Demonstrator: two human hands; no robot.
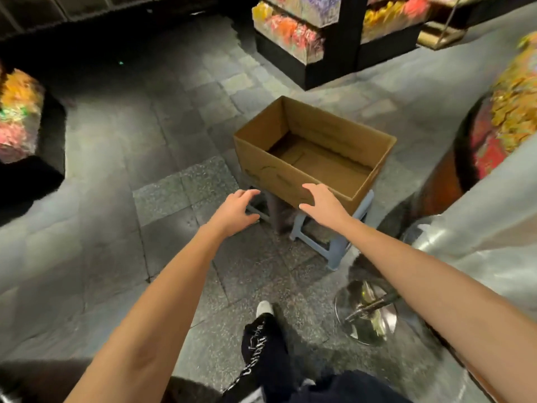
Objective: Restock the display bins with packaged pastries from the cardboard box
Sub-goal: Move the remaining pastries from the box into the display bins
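Box (pixel 270 167), open top up, sits on a stool (pixel 334 245), its long axis running far-left to near-right. Right hand (pixel 321 203), fingers spread, is at its near wall. Left hand (pixel 236 212) is spread beside it. Both hold nothing.

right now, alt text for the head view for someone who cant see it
An open, empty cardboard box sits on a pale plastic stool. The person reaches for it with fingers spread, the right hand at its near wall, the left hand beside it. Display bins of colourful packets stand around.

cardboard box (pixel 261 158) on stool (pixel 334 242) | display bins (pixel 290 33) behind
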